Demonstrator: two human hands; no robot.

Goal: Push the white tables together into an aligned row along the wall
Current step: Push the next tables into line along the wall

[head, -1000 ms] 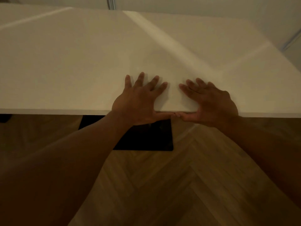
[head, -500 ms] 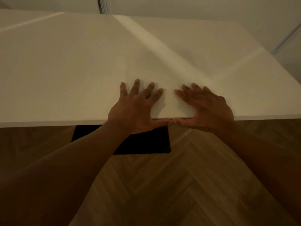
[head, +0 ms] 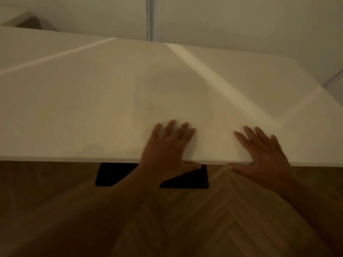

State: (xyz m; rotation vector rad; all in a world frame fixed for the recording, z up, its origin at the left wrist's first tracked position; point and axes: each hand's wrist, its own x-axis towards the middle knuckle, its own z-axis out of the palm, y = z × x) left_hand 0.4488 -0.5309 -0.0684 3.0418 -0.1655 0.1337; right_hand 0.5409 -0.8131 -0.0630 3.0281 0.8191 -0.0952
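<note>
Head view: hands now well apart on the near edge; earlier their thumbs touched. Left hand (head: 167, 145) and right hand (head: 263, 151) lie flat, fingers spread, thumbs under the rim. White desk (head: 92, 108) fills mid-frame, long axis left-right, far edge beside the wall (head: 241, 19).

Your left hand (head: 167, 147) lies flat at lower centre of the frame, fingers (head: 182, 129) spread and straight, thumb hooked under the edge. Your right hand (head: 263, 154), lower right, mirrors it. Both forearms reach in from below.
</note>
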